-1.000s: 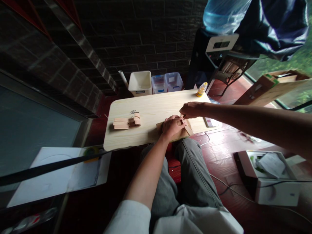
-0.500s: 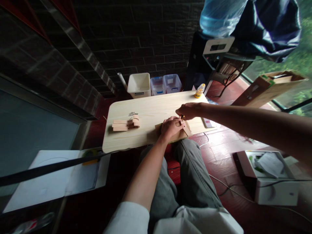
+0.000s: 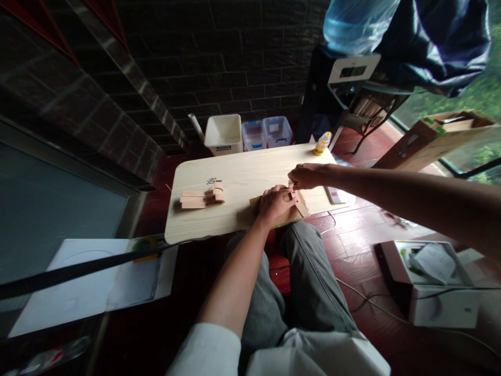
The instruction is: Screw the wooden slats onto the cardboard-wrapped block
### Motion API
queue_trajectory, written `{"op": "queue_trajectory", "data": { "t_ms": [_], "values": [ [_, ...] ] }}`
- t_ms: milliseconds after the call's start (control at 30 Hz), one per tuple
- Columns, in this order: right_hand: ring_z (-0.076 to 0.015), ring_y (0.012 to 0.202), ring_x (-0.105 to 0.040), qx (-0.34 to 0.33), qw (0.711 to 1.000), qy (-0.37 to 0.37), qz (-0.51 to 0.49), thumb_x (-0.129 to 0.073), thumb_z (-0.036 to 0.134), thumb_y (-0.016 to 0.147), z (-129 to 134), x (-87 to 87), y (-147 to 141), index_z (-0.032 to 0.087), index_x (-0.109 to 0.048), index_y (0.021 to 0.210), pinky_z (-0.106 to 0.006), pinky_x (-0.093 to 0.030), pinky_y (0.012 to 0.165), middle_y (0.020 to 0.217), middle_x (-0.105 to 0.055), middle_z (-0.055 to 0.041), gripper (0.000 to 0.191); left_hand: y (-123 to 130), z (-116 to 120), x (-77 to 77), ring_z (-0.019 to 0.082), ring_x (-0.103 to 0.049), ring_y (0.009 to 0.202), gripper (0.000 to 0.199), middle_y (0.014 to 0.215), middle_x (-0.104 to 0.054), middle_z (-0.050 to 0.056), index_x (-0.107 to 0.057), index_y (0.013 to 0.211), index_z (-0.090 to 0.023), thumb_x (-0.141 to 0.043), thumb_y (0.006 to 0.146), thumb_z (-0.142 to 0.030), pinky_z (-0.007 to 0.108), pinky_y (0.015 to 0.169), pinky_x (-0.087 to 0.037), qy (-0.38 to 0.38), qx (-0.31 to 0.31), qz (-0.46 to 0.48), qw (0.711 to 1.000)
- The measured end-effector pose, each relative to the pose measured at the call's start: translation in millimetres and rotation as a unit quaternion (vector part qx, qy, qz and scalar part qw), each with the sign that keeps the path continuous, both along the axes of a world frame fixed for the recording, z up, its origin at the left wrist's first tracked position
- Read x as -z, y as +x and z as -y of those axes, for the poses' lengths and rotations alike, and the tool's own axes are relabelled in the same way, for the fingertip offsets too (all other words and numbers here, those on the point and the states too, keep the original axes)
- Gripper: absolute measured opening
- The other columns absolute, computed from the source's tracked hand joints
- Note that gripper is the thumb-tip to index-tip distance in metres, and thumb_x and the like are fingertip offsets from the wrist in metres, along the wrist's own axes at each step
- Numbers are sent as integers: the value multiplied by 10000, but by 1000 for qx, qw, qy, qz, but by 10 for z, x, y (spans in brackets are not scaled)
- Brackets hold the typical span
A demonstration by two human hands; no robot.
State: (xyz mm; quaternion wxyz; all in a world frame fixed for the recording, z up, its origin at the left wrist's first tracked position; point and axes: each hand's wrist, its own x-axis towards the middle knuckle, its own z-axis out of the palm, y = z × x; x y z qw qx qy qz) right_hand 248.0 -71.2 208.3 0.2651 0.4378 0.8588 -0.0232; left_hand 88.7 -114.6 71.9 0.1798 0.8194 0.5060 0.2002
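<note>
Has rolled the right hand [image 3: 307,176] back over within the last half second, to much the same pose as a second ago, covering most of the small tool [image 3: 295,183] left showing dark beneath the fist in between. Reads, in judgement, as a repeated wrist twist at one spot, with the work staying put rather than shifting along. Has the right fingers curled tight around that tool, probably by its handle, though too small and shadowed to name more closely. Keeps the left hand [image 3: 274,202] bent over the wooden strip [image 3: 302,209], gripping and pressing it between thumb and fingers onto the brown board [image 3: 255,204], close to the near edge of the table [image 3: 250,167]. Leaves the strip slanting out past the thumb toward the near right corner of the board. Shows no shift farther off: to the left, a wooden slat assembly [image 3: 193,200], with thin metal pieces [image 3: 214,180] just beyond; at the far right corner, upright, a clear bottle with yellow parts [image 3: 322,144].
</note>
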Motion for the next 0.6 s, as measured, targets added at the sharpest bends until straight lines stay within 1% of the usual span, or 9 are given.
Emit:
{"op": "queue_trajectory", "data": {
  "t_ms": [100, 167, 333, 433, 500, 600],
  "values": [
    [-299, 1000, -761, 8, 1000, 8, 5, -607, 363, 987, 1, 28, 33, 59, -755, 1215, -333, -503, 762, 1148, -797, -221, 408, 3, -1, 5, 227, -654, 1242, 346, 1381, -689, 2, -747, 1276, -389, -692, 968, -538, 381, 1111, -466, 0, 1, -2, 1000],
    [-296, 989, -765, 13, 1000, 10, 7, -603, 356, 985, 16, 16, 29, 61, -754, 1221, -329, -499, 742, 1145, -799, -220, 406, 8, -4, 10, 226, -659, 1236, 349, 1379, -692, 2, -746, 1275, -386, -701, 963, -536, 382, 1109, -467, 0, -1, -4, 1000],
    [-293, 997, -767, 4, 1000, -9, 5, -662, 329, 936, 63, -143, -85, 104, -748, 1260, -317, -496, 724, 1157, -804, -187, 403, 17, -7, 1, 224, -663, 1243, 337, 1382, -696, -6, -745, 1265, -390, -709, 961, -532, 385, 1112, -475, 2, -1, -2, 1000],
    [-285, 1013, -763, -7, 1000, -12, 1, -660, 301, 933, 91, -228, -145, 143, -731, 1290, -315, -503, 745, 1201, -793, -171, 397, 14, -1, -17, 228, -655, 1259, 337, 1398, -690, -8, -752, 1252, -397, -704, 959, -555, 379, 1122, -473, -7, -6, -10, 1000],
    [-290, 1031, -760, -11, 1000, -11, 2, -649, 288, 945, 107, -237, -151, 139, -726, 1288, -324, -513, 772, 1219, -783, -187, 382, 11, 2, -23, 229, -652, 1260, 343, 1398, -688, -9, -750, 1261, -405, -701, 959, -559, 377, 1127, -470, -9, -8, -10, 1000],
    [-311, 1044, -758, -12, 1000, -15, 9, -647, 279, 967, 105, -181, -113, 103, -722, 1276, -353, -531, 806, 1188, -781, -213, 363, 5, -3, -10, 231, -657, 1246, 369, 1385, -692, -12, -734, 1294, -422, -711, 952, -556, 383, 1126, -471, -7, -4, -3, 1000]
  ]
}}
